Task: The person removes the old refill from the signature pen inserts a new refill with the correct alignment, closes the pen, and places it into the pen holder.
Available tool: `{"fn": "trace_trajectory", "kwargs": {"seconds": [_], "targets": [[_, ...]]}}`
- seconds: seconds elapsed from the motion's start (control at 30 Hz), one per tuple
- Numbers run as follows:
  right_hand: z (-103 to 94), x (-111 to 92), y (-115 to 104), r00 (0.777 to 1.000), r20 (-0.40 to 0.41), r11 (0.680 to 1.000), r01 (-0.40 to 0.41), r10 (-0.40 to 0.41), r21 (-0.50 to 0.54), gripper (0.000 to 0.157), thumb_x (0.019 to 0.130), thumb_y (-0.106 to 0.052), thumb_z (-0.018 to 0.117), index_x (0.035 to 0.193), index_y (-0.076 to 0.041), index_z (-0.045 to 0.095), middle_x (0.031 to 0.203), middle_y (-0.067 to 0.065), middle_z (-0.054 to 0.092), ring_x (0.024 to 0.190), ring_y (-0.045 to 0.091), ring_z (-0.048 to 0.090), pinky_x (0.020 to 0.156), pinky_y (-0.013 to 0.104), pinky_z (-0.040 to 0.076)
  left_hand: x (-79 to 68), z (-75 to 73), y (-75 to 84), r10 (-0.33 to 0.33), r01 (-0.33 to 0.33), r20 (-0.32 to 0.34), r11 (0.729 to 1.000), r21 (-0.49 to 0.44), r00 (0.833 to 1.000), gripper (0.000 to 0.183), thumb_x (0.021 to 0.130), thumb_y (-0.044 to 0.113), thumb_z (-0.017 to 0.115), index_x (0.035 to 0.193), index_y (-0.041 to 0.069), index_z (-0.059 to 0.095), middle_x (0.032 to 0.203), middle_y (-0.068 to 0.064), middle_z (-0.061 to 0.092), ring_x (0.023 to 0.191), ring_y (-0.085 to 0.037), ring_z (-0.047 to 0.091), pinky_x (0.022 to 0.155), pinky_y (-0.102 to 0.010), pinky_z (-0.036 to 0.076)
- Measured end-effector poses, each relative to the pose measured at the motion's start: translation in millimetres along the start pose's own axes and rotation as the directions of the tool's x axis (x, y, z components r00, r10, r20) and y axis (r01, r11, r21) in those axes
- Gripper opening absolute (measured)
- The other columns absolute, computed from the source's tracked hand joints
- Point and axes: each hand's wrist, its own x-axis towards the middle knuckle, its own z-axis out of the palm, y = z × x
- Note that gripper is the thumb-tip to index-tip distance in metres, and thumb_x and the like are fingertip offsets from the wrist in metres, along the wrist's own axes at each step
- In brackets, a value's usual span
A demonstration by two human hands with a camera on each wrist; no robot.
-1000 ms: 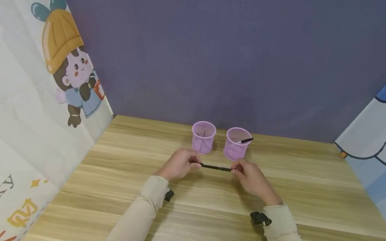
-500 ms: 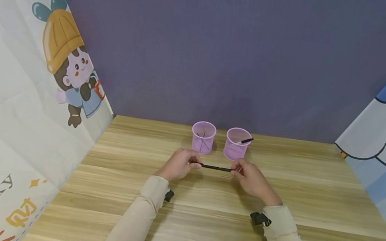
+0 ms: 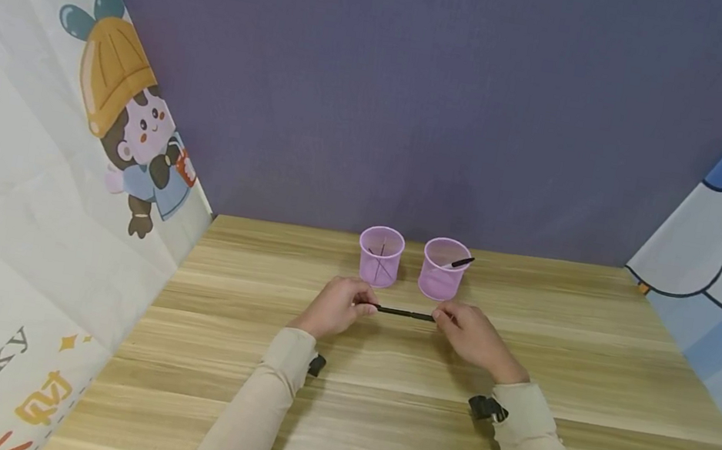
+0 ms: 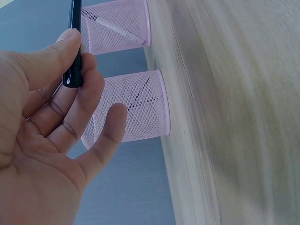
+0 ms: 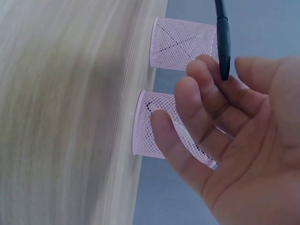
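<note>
My left hand (image 3: 338,307) pinches one end of a black pen (image 3: 395,311) between thumb and fingers. The pen lies level across the gap between my hands. In the left wrist view its blunt end (image 4: 72,79) shows below the thumb. My right hand (image 3: 469,334) is at the other end. In the right wrist view the pen's tapered tip (image 5: 225,68) sits between thumb and fingers, a small gap showing beside the thumb, and the fingers are loosely bent. Just beyond the hands stand two pink mesh pen cups, a left cup (image 3: 368,269) and a right cup (image 3: 432,282).
Thin dark sticks (image 3: 381,259) cross inside the left cup. A pen with a black end (image 3: 463,262) leans over the right cup's rim. The wood-grain table (image 3: 372,429) ends at a dark purple backdrop (image 3: 379,103), with printed cloths at both sides.
My right hand's thumb and fingers have shifted slightly at the pen's right end, from pinching to loosened. The left hand, the pen and the cups have stayed in place.
</note>
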Motion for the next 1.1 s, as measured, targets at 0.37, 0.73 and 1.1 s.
{"fn": "trace_trajectory", "kwargs": {"seconds": [0.37, 0.73, 1.1], "targets": [[-1.3, -0.8, -0.4, 1.000, 0.018, 1.000, 0.015, -0.015, 0.012, 0.022, 0.104, -0.012, 0.056, 0.085, -0.007, 0.064, 0.065, -0.006, 0.048, 0.060, 0.009, 0.046, 0.060, 0.026, 0.041, -1.0, -0.6, 1.1, -0.018, 0.018, 0.006, 1.000, 0.003, 1.000, 0.006, 0.091, 0.018, 0.077, 0.095, 0.013, 0.075, 0.088, 0.002, 0.074, 0.080, -0.010, 0.064, 0.096, -0.039, 0.047], [-1.5, -0.8, -0.3, 1.000, 0.012, 1.000, 0.023, -0.023, 0.015, 0.016, 0.104, -0.011, 0.057, 0.094, -0.003, 0.066, 0.067, -0.006, 0.049, 0.061, 0.008, 0.045, 0.059, 0.025, 0.040, -1.1, -1.8, 1.9, -0.019, 0.019, 0.014, 1.000, -0.020, 1.000, 0.006, 0.091, 0.016, 0.076, 0.095, 0.011, 0.075, 0.088, 0.001, 0.073, 0.079, -0.008, 0.063, 0.078, -0.026, 0.053], [-1.5, 0.0, -1.6, 1.000, -0.004, 1.000, 0.016, -0.016, 0.016, 0.011, 0.102, -0.011, 0.060, 0.099, -0.004, 0.067, 0.074, -0.004, 0.056, 0.064, 0.009, 0.048, 0.060, 0.025, 0.042, -1.6, -2.3, 1.9, -0.016, 0.016, 0.008, 1.000, -0.023, 1.000, 0.006, 0.091, 0.016, 0.076, 0.095, 0.011, 0.075, 0.088, 0.001, 0.073, 0.079, -0.008, 0.063, 0.078, -0.026, 0.053]]}}
